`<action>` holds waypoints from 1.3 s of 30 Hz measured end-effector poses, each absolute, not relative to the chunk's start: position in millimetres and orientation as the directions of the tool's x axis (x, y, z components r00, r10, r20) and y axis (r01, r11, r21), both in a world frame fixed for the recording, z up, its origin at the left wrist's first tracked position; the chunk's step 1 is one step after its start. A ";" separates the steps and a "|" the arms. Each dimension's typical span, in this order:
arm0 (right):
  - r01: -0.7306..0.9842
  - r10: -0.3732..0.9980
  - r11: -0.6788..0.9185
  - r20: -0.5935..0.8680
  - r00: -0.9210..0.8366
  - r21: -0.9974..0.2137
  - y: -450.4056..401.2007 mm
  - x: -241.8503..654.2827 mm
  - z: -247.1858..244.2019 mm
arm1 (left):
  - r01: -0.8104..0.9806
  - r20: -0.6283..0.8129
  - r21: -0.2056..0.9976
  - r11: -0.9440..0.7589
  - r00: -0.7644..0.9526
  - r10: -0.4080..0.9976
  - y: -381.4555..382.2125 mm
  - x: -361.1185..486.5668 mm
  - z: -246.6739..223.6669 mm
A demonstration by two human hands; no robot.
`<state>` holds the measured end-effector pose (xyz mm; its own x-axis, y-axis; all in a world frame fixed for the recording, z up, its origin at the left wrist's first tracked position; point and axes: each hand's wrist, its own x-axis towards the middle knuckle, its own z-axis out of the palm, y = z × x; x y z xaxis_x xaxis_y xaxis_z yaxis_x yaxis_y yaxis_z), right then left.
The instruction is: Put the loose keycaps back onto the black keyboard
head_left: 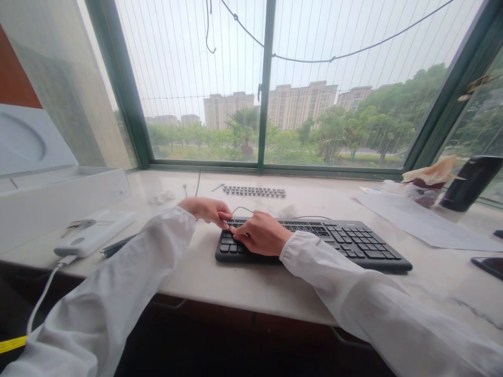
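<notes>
A black keyboard (369,243) lies on the white sill-like tabletop, with part of its upper left area showing bare key sockets. My left hand (208,210) reaches over the keyboard's upper left corner, its fingers pinched together; anything between them is too small to make out. Beside it my right hand (261,233) rests on the keyboard's left part, fingers bent together with the tips near the left fingertips. What those fingertips hold, if anything, is hidden. Behind the keyboard, loose keycaps (254,191) stand in rows near the window.
At left are a white box (58,204), a white power bank (94,235) with keys and a cable, and a dark pen (118,246). Crumpled tissue (162,197) lies behind. Papers (424,217), a black cylinder (469,183) and a phone (489,266) are at right.
</notes>
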<state>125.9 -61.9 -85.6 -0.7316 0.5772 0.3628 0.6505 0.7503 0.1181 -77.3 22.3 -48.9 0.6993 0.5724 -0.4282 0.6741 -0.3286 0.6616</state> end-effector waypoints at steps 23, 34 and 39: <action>0.677 0.593 0.727 0.387 -0.706 0.120 -61.9 122.7 -87.0 | 0.619 -0.380 0.694 -0.368 0.749 0.543 31.5 -82.5 -58.1; 0.678 0.603 0.732 0.407 -0.686 0.060 -57.8 129.7 -92.2 | 0.593 -0.243 0.504 -0.628 0.795 0.556 26.3 -88.6 -44.2; 0.663 0.575 0.743 0.420 -0.703 0.093 -58.8 129.2 -90.6 | 0.618 -0.238 0.466 -0.633 0.777 0.583 27.4 -88.9 -45.7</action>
<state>129.2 -58.8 -90.6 -0.7026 0.5746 0.4197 0.6629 0.7430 0.0926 -88.9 27.4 -45.7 0.7767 0.5832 -0.2377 0.6180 -0.6329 0.4664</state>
